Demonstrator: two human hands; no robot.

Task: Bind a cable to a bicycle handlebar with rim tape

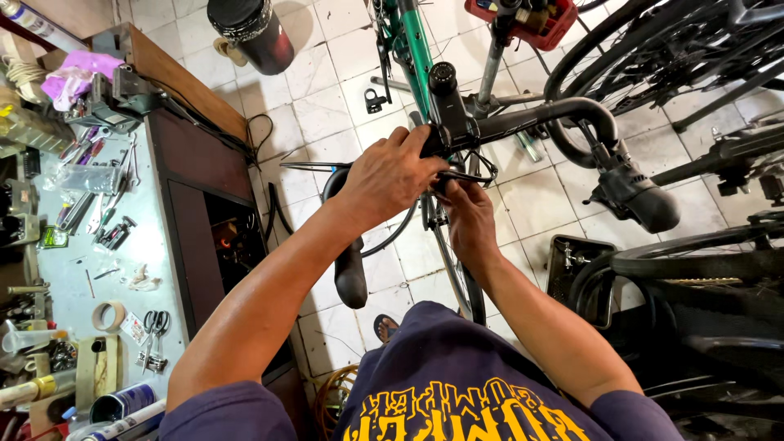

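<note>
A green-framed bicycle [406, 42] stands in front of me with black drop handlebars [563, 113] and a black stem [447, 98]. My left hand [390, 173] lies over the bar just left of the stem, fingers curled around it. My right hand [467, 211] is just below the stem, pinching thin black cables [478, 174] there. The right brake lever hood [641, 196] hangs at the right, the left hood [351, 273] points down beneath my left forearm. The front wheel [457, 273] runs down between my arms.
A workbench [139, 245] on the left carries pliers, scissors [155, 322], tape, tubes and a vise [114, 94]. Other bicycle wheels [653, 57] crowd the right side. A black tray [572, 261] and a black bucket [253, 33] sit on the white tile floor.
</note>
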